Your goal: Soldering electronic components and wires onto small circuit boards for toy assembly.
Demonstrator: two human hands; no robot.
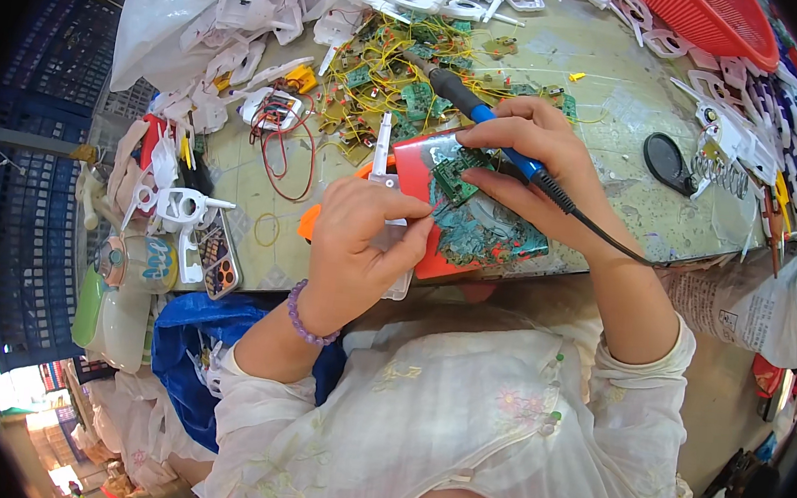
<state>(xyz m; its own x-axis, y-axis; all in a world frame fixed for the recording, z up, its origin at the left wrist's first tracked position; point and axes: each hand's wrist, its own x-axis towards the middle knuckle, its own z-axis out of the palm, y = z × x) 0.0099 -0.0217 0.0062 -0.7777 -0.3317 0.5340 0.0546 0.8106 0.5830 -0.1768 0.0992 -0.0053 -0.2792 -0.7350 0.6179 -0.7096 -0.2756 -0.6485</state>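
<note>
Two hands work: my right hand [537, 157] pinches a blue soldering iron [483, 125], my left hand [362, 241] clamps a white plastic part [382, 159]. Red basket [716, 21] sits far right; its contents are hidden.

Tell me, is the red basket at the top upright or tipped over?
Upright. The red basket shows its open mouth and inside mesh facing up; only part is in view.

Worn greenish workbench [616, 107]; heap of small green circuit boards with yellow wires [393, 80] at centre; white plastic parts [257, 23] along far and right edges; red basket [716, 21] far right; red mat [423, 171] at near edge; black oval dish [667, 162] right.
</note>
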